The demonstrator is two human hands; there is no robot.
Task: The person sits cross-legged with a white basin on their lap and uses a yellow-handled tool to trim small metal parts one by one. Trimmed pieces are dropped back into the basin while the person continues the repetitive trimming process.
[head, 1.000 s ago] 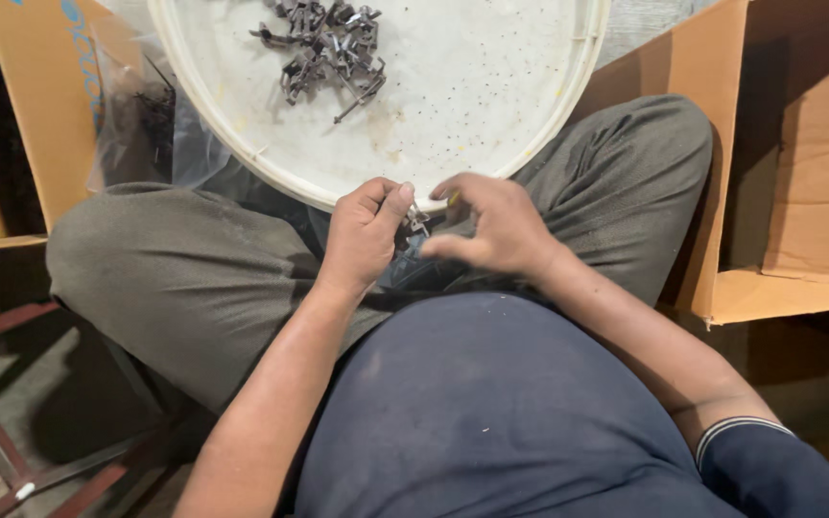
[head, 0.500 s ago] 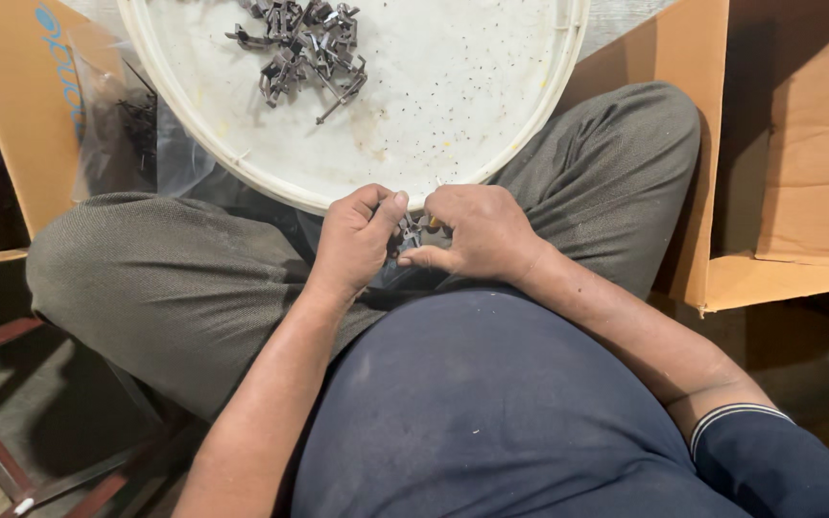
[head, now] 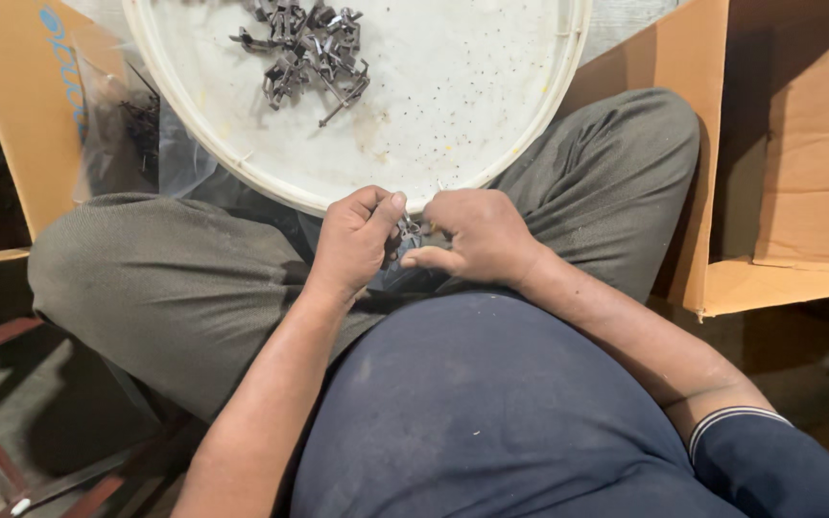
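The person sits cross-legged in olive-grey trousers (head: 194,288) and a dark navy shirt (head: 491,422), with a round, shallow, off-white plastic tray (head: 453,105) resting across the lap. Both hands meet just below the tray's near rim. The left hand (head: 352,245) and the right hand (head: 477,235) each have fingers curled in and pinched on a small dark grey metal piece (head: 408,230) held between them, thumbs and forefingers nearly touching; the piece is mostly hidden, so its shape cannot be told. It sits just off the tray's near edge, above the lap.

Toward the far side of the tray, left of its middle, lies a loose heap of dark grey metal clips (head: 304,48), well apart from the hands. Small dark specks dot the tray's floor. At the tray's left edge sits a clear plastic bag (head: 131,125) with dark bits inside, against a brown cardboard flap (head: 21,105). An open brown cardboard box (head: 798,163) stands beside the right knee.
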